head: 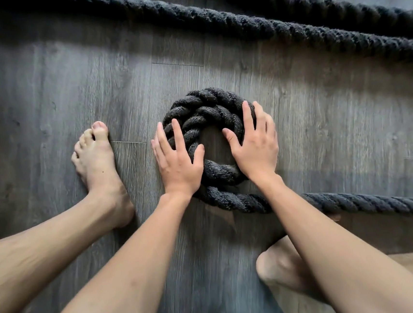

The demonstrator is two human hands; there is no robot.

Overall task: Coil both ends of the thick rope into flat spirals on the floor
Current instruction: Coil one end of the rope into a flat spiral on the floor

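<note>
Rope coil [202, 101] under left hand [178, 166], right hand [257, 149].

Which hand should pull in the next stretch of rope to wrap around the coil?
Likely right. The loose rope trails to the right, passing under the right forearm, so the right hand is nearer it. The left hand lies flat on the coil and could pin it.

Dark grey wood-plank floor [323, 125], soft light
</note>
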